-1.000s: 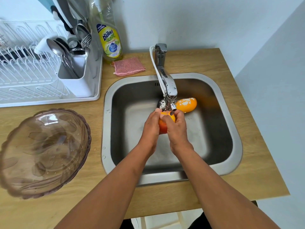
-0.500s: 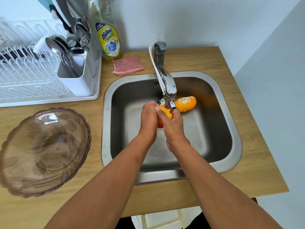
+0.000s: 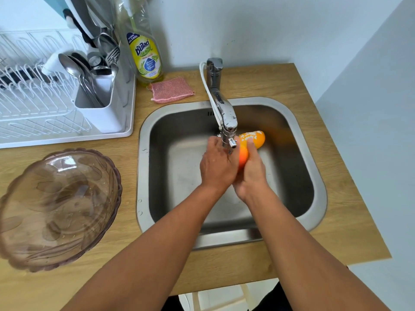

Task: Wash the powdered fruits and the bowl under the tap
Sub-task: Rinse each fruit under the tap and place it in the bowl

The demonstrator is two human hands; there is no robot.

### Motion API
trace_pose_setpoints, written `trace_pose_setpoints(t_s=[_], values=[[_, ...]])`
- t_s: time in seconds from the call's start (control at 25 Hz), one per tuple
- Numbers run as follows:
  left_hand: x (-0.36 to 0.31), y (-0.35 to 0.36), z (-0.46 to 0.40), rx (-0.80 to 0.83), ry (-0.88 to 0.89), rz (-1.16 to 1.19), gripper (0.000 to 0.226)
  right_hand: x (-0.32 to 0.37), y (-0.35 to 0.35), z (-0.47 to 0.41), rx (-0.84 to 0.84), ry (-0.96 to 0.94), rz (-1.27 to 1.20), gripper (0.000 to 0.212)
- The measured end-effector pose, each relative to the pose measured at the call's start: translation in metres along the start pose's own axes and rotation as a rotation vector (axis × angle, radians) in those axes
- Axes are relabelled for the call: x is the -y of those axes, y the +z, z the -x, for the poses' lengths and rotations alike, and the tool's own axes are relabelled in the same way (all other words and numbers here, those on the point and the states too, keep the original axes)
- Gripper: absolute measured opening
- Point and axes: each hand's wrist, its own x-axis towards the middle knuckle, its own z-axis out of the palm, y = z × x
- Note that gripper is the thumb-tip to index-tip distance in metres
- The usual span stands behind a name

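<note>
Both hands have shifted up under the tap (image 3: pixel 226 122): right hand (image 3: pixel 252 173) grips the fruit (image 3: pixel 243 154), left hand (image 3: pixel 216 167) curled round it, rubbing. Second fruit (image 3: pixel 256 138), still powdered, waits in the sink (image 3: pixel 143 176); bowl (image 3: pixel 56 207) sits on the tabletop (image 3: pixel 336 232).

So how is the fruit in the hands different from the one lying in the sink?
The orange-red fruit is held by both hands under the tap and shows no powder; the orange-yellow fruit lies untouched on the sink floor with white powder patches. Both are smooth and orange.
</note>
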Motion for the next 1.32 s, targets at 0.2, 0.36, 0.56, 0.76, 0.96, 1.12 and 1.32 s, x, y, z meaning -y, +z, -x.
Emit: trace_pose_setpoints(t_s=[0.2,0.36,0.56,0.76,0.96,1.12,1.32], values=[[-0.003,-0.011,-0.008,-0.070,-0.398,0.355,0.044,-0.009,0.009,0.009,-0.057,-0.308,0.394,0.025],[0.013,-0.013,0.024,-0.126,-0.018,0.098,0.046,0.000,0.019,0.005,-0.211,-0.021,0.077,0.030],[0.023,-0.014,0.021,-0.053,-0.163,0.269,0.064,-0.008,0.035,0.009,-0.061,-0.152,0.400,0.027],[0.024,-0.029,0.002,0.022,-0.578,0.796,0.048,-0.020,0.024,0.017,0.091,-0.490,0.822,0.042],[0.019,-0.024,0.008,-0.033,-0.515,0.721,0.041,-0.007,0.032,0.013,-0.100,-0.234,0.417,0.035],[0.004,-0.016,0.021,0.052,-0.423,0.651,0.042,-0.002,0.019,0.014,-0.130,-0.107,0.328,0.030],[0.002,-0.017,0.002,0.082,-0.419,0.532,0.043,-0.007,0.012,0.023,0.041,-0.146,0.360,0.029]])
